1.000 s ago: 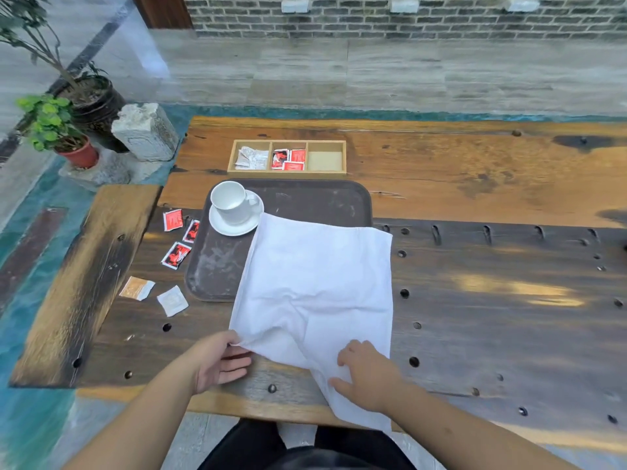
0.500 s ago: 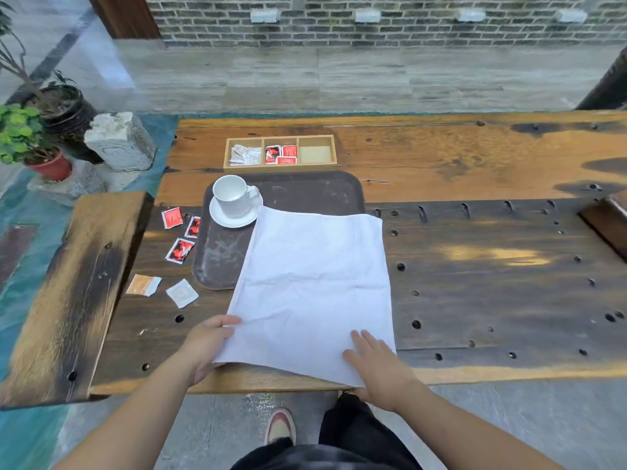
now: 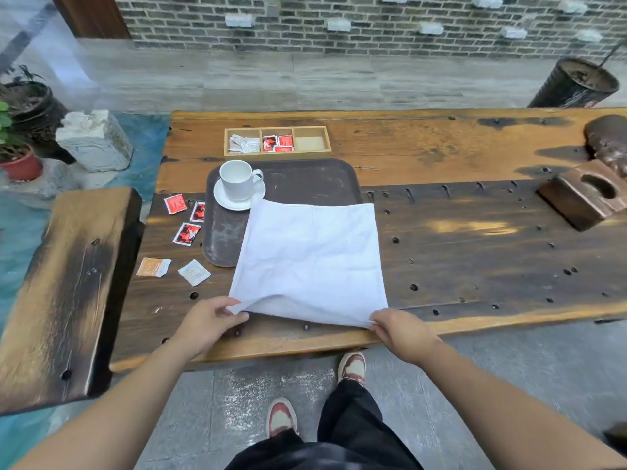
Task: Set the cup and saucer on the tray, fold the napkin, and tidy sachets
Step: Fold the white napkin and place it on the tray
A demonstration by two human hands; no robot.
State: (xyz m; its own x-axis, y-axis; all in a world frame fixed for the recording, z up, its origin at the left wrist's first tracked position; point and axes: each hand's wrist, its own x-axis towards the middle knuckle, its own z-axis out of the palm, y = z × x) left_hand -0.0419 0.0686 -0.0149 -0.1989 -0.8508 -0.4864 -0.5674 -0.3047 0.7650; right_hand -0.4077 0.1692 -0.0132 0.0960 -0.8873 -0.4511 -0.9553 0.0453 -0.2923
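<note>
The cup sits on its saucer at the dark tray's far-left corner, so that step looks done. The napkin lies flat and unfolded across the tray's near-right corner and the bench, left hand and right hand pinching its two near corners. Five loose sachets remain left of the tray, outside the wooden box.

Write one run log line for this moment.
step: fold napkin | left hand: near-left corner | right hand: near-right corner | cup: on tray

Left hand pinching, right hand pinching, arms extended
</note>
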